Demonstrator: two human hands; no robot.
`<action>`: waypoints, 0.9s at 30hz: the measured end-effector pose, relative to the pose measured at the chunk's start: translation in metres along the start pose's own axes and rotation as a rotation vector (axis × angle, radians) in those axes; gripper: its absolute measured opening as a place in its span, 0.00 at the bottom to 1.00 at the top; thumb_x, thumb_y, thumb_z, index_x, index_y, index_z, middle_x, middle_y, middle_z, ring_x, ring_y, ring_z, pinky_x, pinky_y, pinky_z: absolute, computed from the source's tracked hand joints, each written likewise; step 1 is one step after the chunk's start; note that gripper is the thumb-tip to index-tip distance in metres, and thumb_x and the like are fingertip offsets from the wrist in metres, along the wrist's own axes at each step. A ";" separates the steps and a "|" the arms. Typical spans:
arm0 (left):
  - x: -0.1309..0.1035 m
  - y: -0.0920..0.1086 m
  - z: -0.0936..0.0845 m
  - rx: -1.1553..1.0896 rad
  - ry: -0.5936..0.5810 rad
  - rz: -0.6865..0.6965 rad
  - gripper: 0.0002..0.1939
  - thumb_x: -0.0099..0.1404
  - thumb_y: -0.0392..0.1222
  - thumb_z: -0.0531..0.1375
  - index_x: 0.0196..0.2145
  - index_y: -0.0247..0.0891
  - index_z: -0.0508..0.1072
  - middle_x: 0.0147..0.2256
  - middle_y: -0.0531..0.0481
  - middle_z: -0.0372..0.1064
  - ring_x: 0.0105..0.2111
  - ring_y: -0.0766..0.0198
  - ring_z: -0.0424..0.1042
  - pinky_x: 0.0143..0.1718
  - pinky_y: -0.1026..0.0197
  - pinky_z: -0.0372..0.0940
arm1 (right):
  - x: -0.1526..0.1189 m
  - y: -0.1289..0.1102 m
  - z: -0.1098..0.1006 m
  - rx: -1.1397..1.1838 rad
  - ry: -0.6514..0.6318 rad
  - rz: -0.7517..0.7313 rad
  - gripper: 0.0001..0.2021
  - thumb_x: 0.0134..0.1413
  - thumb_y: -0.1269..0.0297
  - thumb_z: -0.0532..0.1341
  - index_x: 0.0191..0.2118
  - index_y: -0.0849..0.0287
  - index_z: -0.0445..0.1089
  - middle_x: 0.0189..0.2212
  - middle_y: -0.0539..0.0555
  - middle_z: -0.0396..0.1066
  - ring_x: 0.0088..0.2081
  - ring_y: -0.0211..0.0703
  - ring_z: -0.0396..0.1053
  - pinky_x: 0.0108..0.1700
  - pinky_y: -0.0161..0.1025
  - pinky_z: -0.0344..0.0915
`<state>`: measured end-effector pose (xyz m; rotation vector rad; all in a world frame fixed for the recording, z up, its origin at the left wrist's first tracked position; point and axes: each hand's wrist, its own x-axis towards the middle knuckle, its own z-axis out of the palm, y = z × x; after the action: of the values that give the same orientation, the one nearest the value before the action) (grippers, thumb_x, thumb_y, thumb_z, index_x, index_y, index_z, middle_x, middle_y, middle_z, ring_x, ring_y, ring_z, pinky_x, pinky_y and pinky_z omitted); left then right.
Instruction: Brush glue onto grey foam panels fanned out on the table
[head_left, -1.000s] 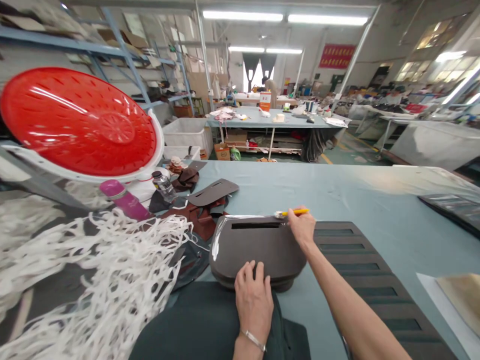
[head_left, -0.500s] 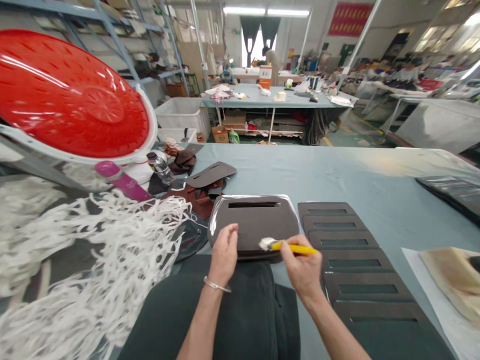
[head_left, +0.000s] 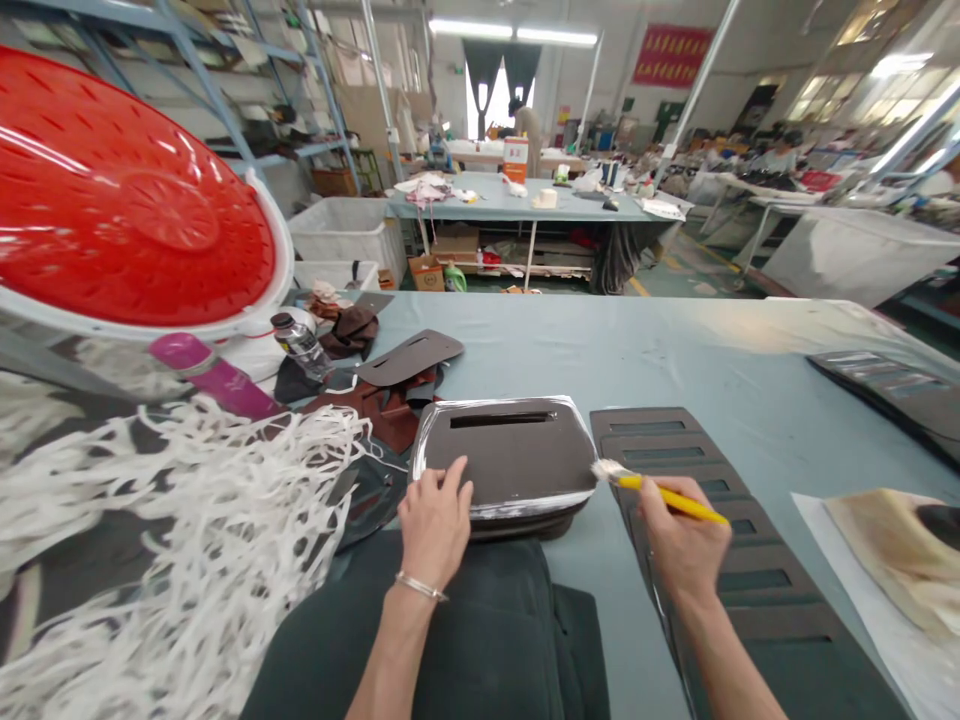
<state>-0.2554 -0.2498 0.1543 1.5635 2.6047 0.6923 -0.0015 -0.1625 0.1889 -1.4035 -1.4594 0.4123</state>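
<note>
My right hand [head_left: 686, 535] is closed around the yellow handle of a brush [head_left: 664, 490]. Its whitish bristles are at the right edge of the top panel in a stack of dark slotted panels [head_left: 525, 455]. White glue-like stuff lines that panel's border, along the back, left and front edges. My left hand [head_left: 436, 515], with a bracelet at the wrist, rests with fingers spread on the panel's front left corner. Below the stack lies a pile of dark green fabric [head_left: 495, 620]. Overlapping slotted panels [head_left: 664, 450] form a row on the right.
A heap of white strips [head_left: 247, 530] covers the left side, near a pink spray can [head_left: 214, 375], a bottle [head_left: 300, 345] and a red basin [head_left: 150, 200]. A yellowish block [head_left: 896, 550] lies on paper at right. Another worktable [head_left: 502, 200] stands behind the blue-grey table [head_left: 675, 350].
My right hand has carried the brush from the panel's front edge to its right edge. A white band now runs along the front edge. My left hand's fingers have spread over the corner.
</note>
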 end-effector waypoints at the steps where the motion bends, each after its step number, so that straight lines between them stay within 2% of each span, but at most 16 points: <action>1: -0.002 0.008 0.002 0.083 0.033 0.009 0.19 0.66 0.48 0.49 0.53 0.50 0.67 0.44 0.42 0.64 0.44 0.52 0.62 0.44 0.48 0.58 | -0.002 -0.016 0.023 0.076 -0.054 -0.024 0.07 0.51 0.60 0.60 0.30 0.58 0.71 0.22 0.49 0.70 0.24 0.38 0.68 0.28 0.32 0.63; 3: -0.006 0.019 0.006 0.193 0.094 0.014 0.18 0.66 0.48 0.50 0.51 0.49 0.69 0.46 0.41 0.62 0.45 0.50 0.61 0.44 0.47 0.56 | -0.013 -0.053 0.082 0.239 -0.230 -0.080 0.08 0.53 0.60 0.58 0.33 0.58 0.72 0.27 0.50 0.73 0.26 0.38 0.69 0.30 0.32 0.65; 5: -0.008 0.024 0.009 0.242 0.116 0.010 0.17 0.66 0.48 0.50 0.50 0.48 0.70 0.46 0.41 0.61 0.45 0.51 0.60 0.44 0.48 0.56 | -0.026 -0.080 0.136 0.301 -0.366 -0.148 0.08 0.53 0.61 0.58 0.34 0.57 0.73 0.28 0.50 0.74 0.27 0.38 0.70 0.32 0.32 0.65; 6: -0.008 0.023 0.010 0.250 0.118 0.009 0.17 0.66 0.47 0.50 0.50 0.48 0.70 0.45 0.41 0.61 0.44 0.51 0.60 0.44 0.48 0.56 | -0.029 -0.086 0.153 0.301 -0.404 -0.167 0.08 0.53 0.61 0.58 0.34 0.56 0.73 0.28 0.51 0.74 0.27 0.39 0.70 0.33 0.32 0.65; 7: -0.008 0.022 0.011 0.251 0.120 0.008 0.17 0.66 0.47 0.50 0.50 0.49 0.70 0.46 0.41 0.61 0.44 0.52 0.60 0.44 0.49 0.55 | -0.028 -0.085 0.163 0.289 -0.425 -0.177 0.09 0.53 0.61 0.58 0.33 0.56 0.74 0.28 0.51 0.74 0.27 0.39 0.70 0.33 0.32 0.65; 9: -0.008 0.019 0.012 0.241 0.130 0.008 0.17 0.66 0.46 0.50 0.51 0.51 0.69 0.46 0.42 0.61 0.44 0.52 0.60 0.45 0.49 0.55 | -0.016 -0.068 0.157 0.230 -0.374 -0.161 0.10 0.53 0.60 0.57 0.33 0.57 0.74 0.27 0.51 0.74 0.26 0.39 0.70 0.32 0.32 0.65; 10: -0.008 0.017 0.012 0.235 0.133 0.007 0.18 0.66 0.46 0.50 0.52 0.52 0.69 0.46 0.42 0.60 0.44 0.53 0.59 0.45 0.49 0.55 | -0.005 -0.055 0.145 0.186 -0.302 -0.136 0.10 0.53 0.59 0.57 0.33 0.57 0.74 0.27 0.51 0.74 0.26 0.39 0.69 0.32 0.32 0.64; 12: -0.007 0.017 0.012 0.233 0.128 0.001 0.18 0.67 0.46 0.49 0.52 0.54 0.68 0.46 0.43 0.60 0.45 0.53 0.59 0.45 0.49 0.55 | 0.016 -0.035 0.120 0.071 -0.079 -0.064 0.11 0.52 0.58 0.58 0.31 0.59 0.73 0.24 0.52 0.73 0.25 0.39 0.68 0.31 0.32 0.63; 14: -0.006 0.019 0.012 0.243 0.114 -0.010 0.18 0.67 0.47 0.48 0.51 0.54 0.69 0.46 0.43 0.59 0.45 0.52 0.59 0.45 0.50 0.55 | 0.027 -0.032 0.108 0.018 0.064 -0.044 0.10 0.51 0.59 0.58 0.29 0.59 0.72 0.23 0.51 0.72 0.24 0.39 0.68 0.31 0.33 0.62; 15: -0.005 0.020 0.012 0.249 0.108 -0.015 0.18 0.67 0.48 0.48 0.51 0.54 0.69 0.46 0.43 0.59 0.45 0.52 0.59 0.45 0.51 0.55 | 0.026 -0.038 0.112 0.036 0.056 -0.071 0.10 0.52 0.59 0.58 0.30 0.59 0.72 0.24 0.51 0.72 0.25 0.39 0.68 0.31 0.32 0.62; 16: -0.005 0.021 0.013 0.255 0.104 -0.018 0.18 0.67 0.48 0.48 0.51 0.53 0.69 0.46 0.42 0.59 0.46 0.52 0.59 0.45 0.51 0.55 | 0.020 -0.048 0.122 0.081 -0.004 -0.122 0.10 0.52 0.60 0.57 0.31 0.59 0.72 0.25 0.51 0.73 0.26 0.38 0.68 0.32 0.32 0.62; 19: -0.004 0.023 0.013 0.275 0.101 -0.018 0.18 0.67 0.47 0.49 0.51 0.52 0.69 0.46 0.42 0.60 0.45 0.53 0.59 0.45 0.51 0.54 | -0.003 -0.077 0.163 0.207 -0.287 -0.278 0.09 0.54 0.62 0.56 0.34 0.56 0.73 0.28 0.51 0.74 0.28 0.37 0.70 0.33 0.31 0.63; 21: -0.005 0.022 0.013 0.283 0.108 -0.019 0.18 0.67 0.46 0.49 0.51 0.53 0.69 0.46 0.43 0.60 0.44 0.53 0.60 0.45 0.51 0.54 | -0.007 -0.078 0.178 0.179 -0.335 -0.287 0.08 0.54 0.63 0.56 0.33 0.56 0.73 0.27 0.50 0.74 0.27 0.37 0.69 0.33 0.31 0.62; 22: -0.006 0.021 0.013 0.284 0.111 -0.019 0.18 0.67 0.46 0.49 0.51 0.53 0.69 0.46 0.43 0.60 0.44 0.53 0.60 0.45 0.51 0.54 | -0.002 -0.072 0.176 0.141 -0.308 -0.269 0.08 0.54 0.63 0.56 0.32 0.56 0.73 0.26 0.50 0.74 0.26 0.37 0.69 0.32 0.31 0.62; 24: -0.007 0.020 0.012 0.279 0.117 -0.024 0.17 0.66 0.45 0.49 0.51 0.54 0.69 0.47 0.43 0.60 0.44 0.53 0.60 0.45 0.51 0.54 | 0.015 -0.048 0.154 0.051 -0.185 -0.205 0.09 0.54 0.63 0.56 0.31 0.57 0.73 0.24 0.50 0.73 0.24 0.37 0.68 0.31 0.32 0.61; 27: -0.005 0.022 0.010 0.264 0.110 -0.032 0.17 0.65 0.45 0.51 0.50 0.52 0.70 0.46 0.43 0.60 0.44 0.52 0.60 0.43 0.51 0.55 | 0.046 -0.008 0.105 -0.028 0.004 -0.137 0.10 0.53 0.59 0.57 0.30 0.58 0.72 0.24 0.51 0.72 0.24 0.37 0.67 0.31 0.32 0.61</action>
<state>-0.2321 -0.2418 0.1523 1.5830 2.8962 0.4595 -0.0830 -0.0832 0.1709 -1.3159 -1.5528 0.3033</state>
